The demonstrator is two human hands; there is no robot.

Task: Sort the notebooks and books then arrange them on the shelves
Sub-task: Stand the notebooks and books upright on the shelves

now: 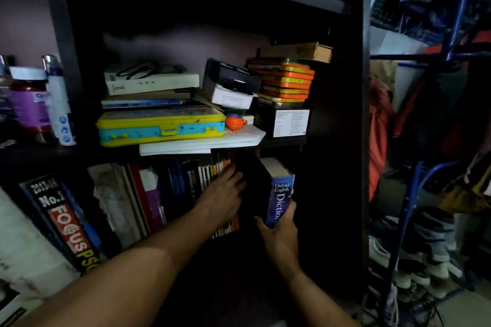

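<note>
The right hand (pixel 281 231) is gripping the blue dictionary (pixel 280 194) upright at the lower shelf's right end; the left hand (pixel 225 194), fingers spread, is bracing the leaning books (pixel 170 194), which may topple rightward if released.

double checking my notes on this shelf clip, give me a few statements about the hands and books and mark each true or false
1. The right hand grips a blue dictionary by its lower part. True.
2. The dictionary lies flat on the upper shelf. False: it stands roughly upright at the lower shelf, right of the row of books.
3. The left hand rests against the upright books on the lower shelf. True.
4. The yellow and blue case sits on the lower shelf. False: it is on the upper shelf, above the row of books.
5. A stack of orange and yellow tins sits on the upper shelf, to the right. True.
</note>
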